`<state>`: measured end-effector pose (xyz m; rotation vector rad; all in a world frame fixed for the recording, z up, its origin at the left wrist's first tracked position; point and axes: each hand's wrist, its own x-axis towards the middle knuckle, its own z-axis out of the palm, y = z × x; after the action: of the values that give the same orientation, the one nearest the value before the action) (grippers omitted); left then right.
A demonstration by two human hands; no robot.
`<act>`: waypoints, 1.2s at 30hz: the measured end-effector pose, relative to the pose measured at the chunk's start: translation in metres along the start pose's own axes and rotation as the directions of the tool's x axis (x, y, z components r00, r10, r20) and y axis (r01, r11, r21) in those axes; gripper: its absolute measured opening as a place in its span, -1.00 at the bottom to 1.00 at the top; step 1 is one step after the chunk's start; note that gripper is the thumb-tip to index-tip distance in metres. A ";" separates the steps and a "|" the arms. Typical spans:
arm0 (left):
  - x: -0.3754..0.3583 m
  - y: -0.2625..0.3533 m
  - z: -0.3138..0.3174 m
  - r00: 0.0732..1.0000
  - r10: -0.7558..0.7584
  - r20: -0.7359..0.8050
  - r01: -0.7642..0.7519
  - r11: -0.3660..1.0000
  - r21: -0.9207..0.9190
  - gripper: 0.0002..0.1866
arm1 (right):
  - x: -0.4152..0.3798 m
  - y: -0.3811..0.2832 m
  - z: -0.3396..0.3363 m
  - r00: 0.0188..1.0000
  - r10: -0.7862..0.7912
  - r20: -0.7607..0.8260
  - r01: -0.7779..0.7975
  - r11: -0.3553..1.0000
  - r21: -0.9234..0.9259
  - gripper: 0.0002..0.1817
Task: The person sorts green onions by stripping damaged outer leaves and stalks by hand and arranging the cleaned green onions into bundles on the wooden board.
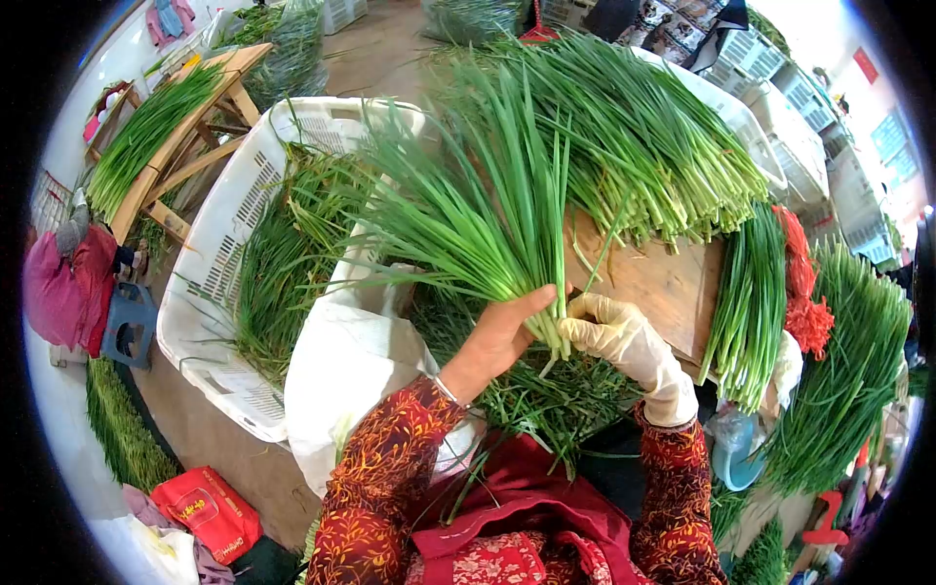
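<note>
My left hand, bare, is closed around the lower stalks of a bunch of green chives, whose leaves fan out up and to the left. My right hand, in a pale glove, is at the base of the bunch with its fingers pinched together; what lies between them is too small to make out. A wooden board lies beyond my right hand, with a big pile of chives at its far side. Loose green leaves lie below my hands.
A white crate holding loose leaves stands at the left. On the right are a chive bundle, red ties and a blue basin. Another person is at the far left near a wooden bench.
</note>
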<state>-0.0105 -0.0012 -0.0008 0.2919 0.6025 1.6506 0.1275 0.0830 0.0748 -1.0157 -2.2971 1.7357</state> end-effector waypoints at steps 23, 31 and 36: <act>-0.001 0.007 0.010 0.933 0.144 -0.329 -0.143 0.989 0.027 -0.77 | 0.025 -0.012 0.030 0.771 -0.450 -0.450 0.409 0.892 -0.191 -0.81; 0.003 0.041 0.004 0.880 0.349 -0.323 -0.364 0.931 0.015 -0.76 | -0.001 0.028 0.022 0.805 -0.592 -0.023 0.591 0.806 -0.033 -0.84; 0.000 0.064 -0.004 0.725 0.612 -0.317 -0.631 0.774 0.051 -0.78 | -0.023 0.010 -0.010 0.949 -0.203 0.239 0.307 0.757 -0.577 -0.67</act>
<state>-0.0666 -0.0065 0.0303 0.1908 0.7429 2.4039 0.1545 0.0798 0.0764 -0.5697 -3.0262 1.0055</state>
